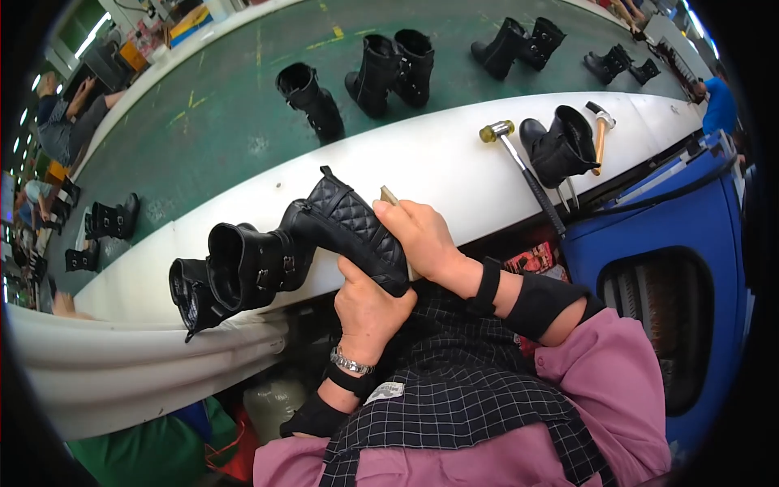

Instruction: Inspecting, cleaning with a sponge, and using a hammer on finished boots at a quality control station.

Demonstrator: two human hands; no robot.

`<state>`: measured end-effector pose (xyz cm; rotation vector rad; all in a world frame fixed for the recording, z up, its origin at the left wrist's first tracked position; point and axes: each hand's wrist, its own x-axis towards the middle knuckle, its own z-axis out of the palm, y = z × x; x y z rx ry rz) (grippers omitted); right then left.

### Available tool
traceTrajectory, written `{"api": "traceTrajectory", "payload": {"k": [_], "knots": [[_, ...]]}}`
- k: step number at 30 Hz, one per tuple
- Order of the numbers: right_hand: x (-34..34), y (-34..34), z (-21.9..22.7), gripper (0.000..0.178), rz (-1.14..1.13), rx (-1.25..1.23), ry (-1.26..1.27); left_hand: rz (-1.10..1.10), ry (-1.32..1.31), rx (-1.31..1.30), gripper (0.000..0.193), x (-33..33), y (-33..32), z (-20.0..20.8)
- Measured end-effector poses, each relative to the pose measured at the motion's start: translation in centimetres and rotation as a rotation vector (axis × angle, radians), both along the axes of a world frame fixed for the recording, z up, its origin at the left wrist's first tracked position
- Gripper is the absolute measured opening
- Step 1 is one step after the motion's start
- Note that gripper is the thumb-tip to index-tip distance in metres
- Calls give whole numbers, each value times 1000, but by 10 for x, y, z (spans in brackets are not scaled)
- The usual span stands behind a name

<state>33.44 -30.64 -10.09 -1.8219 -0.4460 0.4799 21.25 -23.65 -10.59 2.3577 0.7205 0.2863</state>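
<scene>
A black quilted boot (353,223) lies tilted on its side in front of me, its toe end toward my body and its pull loop pointing away. My left hand (369,312), with a metal watch at the wrist, is closed around the toe end from below. Along the boot's right side, my right hand (422,235) is closed, pinching a small flat tan piece (389,196); its exact kind does not show. Left of the held boot, more black buckled boots (251,264) stand on the white ledge (438,170), close against it.
On the ledge to the right are a yellow-headed mallet (523,166), another black boot (558,146) and a wooden-handled hammer (600,134). Beyond runs a green conveyor belt (235,114) carrying several boots (389,71). A blue machine (657,243) stands at right; other people work farther off.
</scene>
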Motion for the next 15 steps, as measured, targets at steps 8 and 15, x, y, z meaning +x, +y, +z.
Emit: {"api": "traceTrajectory", "payload": {"k": [8, 15], "knots": [[-4, -3, 7, 37, 53, 142, -124, -35, -172, -51, 81, 3, 4, -13], [4, -11, -17, 33, 121, 332, -116, -59, -226, -73, 77, 4, 4, -17]]}}
